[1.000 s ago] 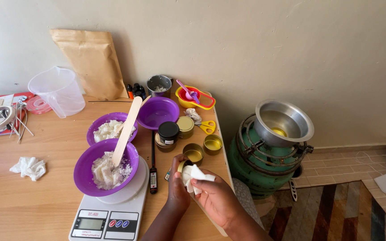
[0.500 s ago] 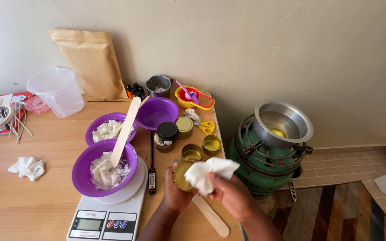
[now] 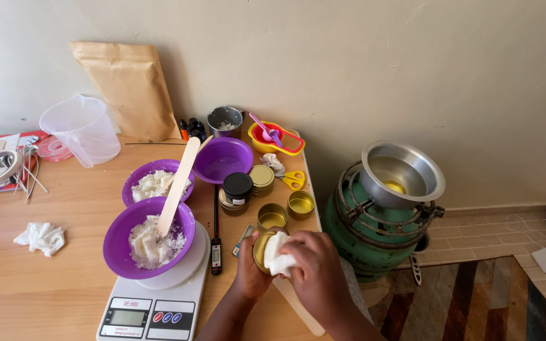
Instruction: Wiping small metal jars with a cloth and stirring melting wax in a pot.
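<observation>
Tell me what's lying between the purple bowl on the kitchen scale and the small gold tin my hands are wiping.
In the head view, a slim black probe thermometer lies on the wooden table between the purple bowl and the gold tin.

I see a purple bowl of white flakes on a kitchen scale, a wooden stirrer leaning in it, a brown paper pouch against the wall, a clear measuring jug, a crumpled tissue, a green gas cylinder bearing a steel pot.
</observation>
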